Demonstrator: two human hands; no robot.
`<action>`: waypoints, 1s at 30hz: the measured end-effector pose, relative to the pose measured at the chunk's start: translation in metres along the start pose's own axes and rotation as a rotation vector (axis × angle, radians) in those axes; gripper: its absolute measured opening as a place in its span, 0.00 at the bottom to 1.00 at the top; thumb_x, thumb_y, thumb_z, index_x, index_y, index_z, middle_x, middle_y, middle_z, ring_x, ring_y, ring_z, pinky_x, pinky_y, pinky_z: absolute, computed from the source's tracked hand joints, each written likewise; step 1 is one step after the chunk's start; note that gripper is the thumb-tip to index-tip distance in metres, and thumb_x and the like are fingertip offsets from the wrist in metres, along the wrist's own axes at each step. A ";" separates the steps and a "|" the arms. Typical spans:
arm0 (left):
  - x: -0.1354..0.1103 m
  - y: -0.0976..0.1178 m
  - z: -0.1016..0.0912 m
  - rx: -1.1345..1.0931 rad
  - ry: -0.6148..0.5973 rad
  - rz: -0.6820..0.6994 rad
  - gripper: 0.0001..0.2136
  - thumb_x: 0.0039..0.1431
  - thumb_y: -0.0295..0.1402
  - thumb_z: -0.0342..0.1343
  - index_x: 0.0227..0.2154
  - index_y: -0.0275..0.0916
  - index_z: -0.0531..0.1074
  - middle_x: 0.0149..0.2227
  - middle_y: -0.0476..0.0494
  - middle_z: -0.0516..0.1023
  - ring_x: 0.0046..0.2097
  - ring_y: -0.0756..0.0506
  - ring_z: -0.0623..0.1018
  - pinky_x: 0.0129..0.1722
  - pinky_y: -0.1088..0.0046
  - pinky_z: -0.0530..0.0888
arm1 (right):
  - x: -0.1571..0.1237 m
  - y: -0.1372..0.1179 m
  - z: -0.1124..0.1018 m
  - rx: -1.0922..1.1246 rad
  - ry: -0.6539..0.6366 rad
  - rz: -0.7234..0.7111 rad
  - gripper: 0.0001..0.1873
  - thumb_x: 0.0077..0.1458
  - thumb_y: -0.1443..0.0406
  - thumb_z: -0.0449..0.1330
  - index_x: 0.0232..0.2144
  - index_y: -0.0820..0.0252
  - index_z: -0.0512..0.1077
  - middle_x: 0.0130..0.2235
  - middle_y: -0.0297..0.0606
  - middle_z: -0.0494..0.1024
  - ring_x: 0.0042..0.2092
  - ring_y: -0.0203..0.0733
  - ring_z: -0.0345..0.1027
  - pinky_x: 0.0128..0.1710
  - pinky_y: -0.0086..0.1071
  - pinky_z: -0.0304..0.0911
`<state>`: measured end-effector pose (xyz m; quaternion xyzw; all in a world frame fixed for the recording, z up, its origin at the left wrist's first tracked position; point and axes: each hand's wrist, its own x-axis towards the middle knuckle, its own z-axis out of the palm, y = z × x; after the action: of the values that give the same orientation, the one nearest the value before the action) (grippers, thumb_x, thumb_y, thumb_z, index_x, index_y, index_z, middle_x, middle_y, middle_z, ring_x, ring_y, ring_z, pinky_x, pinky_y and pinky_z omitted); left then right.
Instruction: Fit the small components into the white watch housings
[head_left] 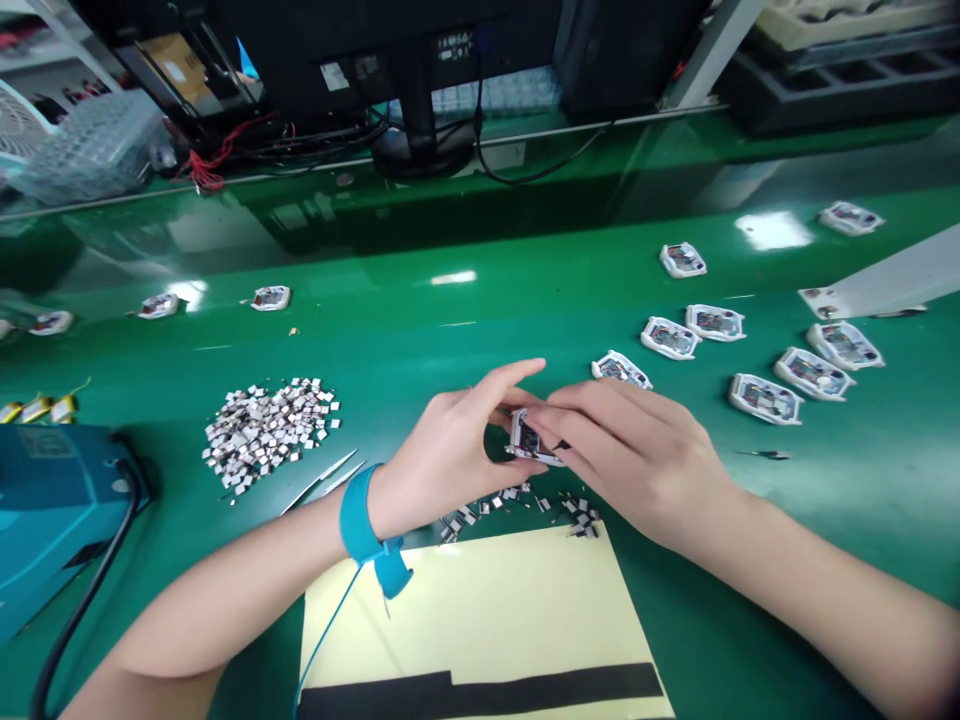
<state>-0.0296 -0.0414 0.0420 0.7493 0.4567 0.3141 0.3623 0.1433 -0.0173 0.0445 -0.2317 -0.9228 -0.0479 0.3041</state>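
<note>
My left hand (pixel 450 450) and my right hand (pixel 637 455) together pinch a small white-framed circuit module (pixel 534 442) above the green bench mat (pixel 480 300). The fingers hide part of it. Another such module (pixel 621 370) lies just beyond my right fingertips, and several more lie in a loose group to the right. A scatter of tiny metal-faced chips (pixel 517 510) lies below my hands. A larger heap of these chips (pixel 266 435) sits left of my left hand, with steel tweezers (pixel 322 480) beside it. A blue wrist strap (pixel 364 522) circles my left wrist.
A pale yellow sheet with a black strip (pixel 480 620) lies at the near edge. A teal device with a black cable (pixel 52 500) stands at the left. Yellow-tagged parts lie beyond it. A monitor stand and tangled cables (pixel 420 140) occupy the back.
</note>
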 end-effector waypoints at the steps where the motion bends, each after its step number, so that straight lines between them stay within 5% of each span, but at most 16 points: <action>1: -0.001 0.001 0.000 -0.016 0.012 0.000 0.31 0.45 0.25 0.60 0.52 0.40 0.56 0.42 0.47 0.74 0.36 0.51 0.75 0.37 0.76 0.75 | -0.002 -0.001 0.001 0.053 0.029 0.051 0.06 0.53 0.76 0.52 0.30 0.70 0.70 0.31 0.44 0.73 0.32 0.38 0.66 0.29 0.30 0.65; 9: -0.007 0.012 0.004 -0.047 0.166 0.007 0.28 0.44 0.25 0.62 0.49 0.40 0.59 0.40 0.47 0.74 0.36 0.50 0.75 0.39 0.75 0.75 | -0.002 -0.010 -0.008 0.007 0.078 0.114 0.08 0.52 0.78 0.52 0.33 0.68 0.69 0.34 0.44 0.74 0.34 0.40 0.68 0.30 0.34 0.66; 16: -0.010 0.016 0.000 -0.128 0.178 0.030 0.27 0.44 0.25 0.61 0.48 0.41 0.60 0.39 0.49 0.75 0.36 0.51 0.75 0.39 0.76 0.74 | 0.009 -0.007 -0.005 0.489 0.124 0.438 0.07 0.47 0.76 0.59 0.26 0.61 0.70 0.31 0.33 0.71 0.30 0.29 0.66 0.25 0.22 0.62; 19: -0.011 0.013 0.002 -0.144 0.168 0.000 0.27 0.44 0.25 0.62 0.48 0.41 0.60 0.40 0.48 0.75 0.37 0.50 0.75 0.40 0.74 0.74 | 0.007 -0.005 -0.003 0.427 0.100 0.344 0.05 0.49 0.75 0.59 0.25 0.63 0.69 0.31 0.36 0.70 0.31 0.32 0.65 0.27 0.26 0.63; 24: -0.012 0.009 0.003 -0.168 0.115 -0.059 0.28 0.43 0.24 0.61 0.49 0.40 0.59 0.40 0.47 0.75 0.36 0.51 0.75 0.40 0.75 0.74 | 0.003 -0.005 -0.011 -0.130 -0.019 -0.009 0.06 0.50 0.72 0.58 0.22 0.66 0.69 0.29 0.42 0.72 0.26 0.35 0.59 0.24 0.31 0.58; 30: -0.011 0.011 0.005 -0.141 0.054 -0.085 0.29 0.41 0.23 0.62 0.48 0.40 0.60 0.39 0.47 0.75 0.35 0.50 0.75 0.37 0.75 0.75 | 0.003 -0.007 -0.016 -0.097 -0.084 -0.063 0.09 0.53 0.74 0.54 0.22 0.67 0.69 0.27 0.42 0.71 0.30 0.38 0.63 0.28 0.31 0.60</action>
<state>-0.0244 -0.0569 0.0469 0.6931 0.4744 0.3500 0.4148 0.1464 -0.0258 0.0592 -0.2187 -0.9382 -0.0925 0.2517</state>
